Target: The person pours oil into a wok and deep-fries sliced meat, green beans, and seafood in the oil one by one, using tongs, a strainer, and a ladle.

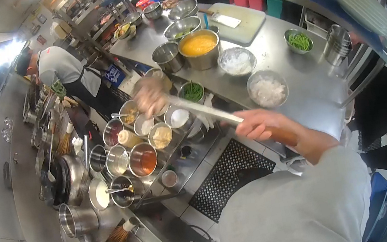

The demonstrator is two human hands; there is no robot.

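Nearest the camera was your pale grey garment (293,206). Your right hand (259,125) was wrapped around a long-handled utensil (207,110), near its brown grip (283,135); your left hand could not be made out, state unknown. The utensil slanted across mid-scene above the floor gap, its blurred head (149,96) left of the chopped greens (192,91). Judged: stiff, sturdy, moderately light but head-heavy, slick if greasy; the brown grip offered you the surest hold.

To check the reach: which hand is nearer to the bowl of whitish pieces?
Right. The right hand, gripping a long handle, appears just below the bowl in the picture; no left hand is clearly visible.
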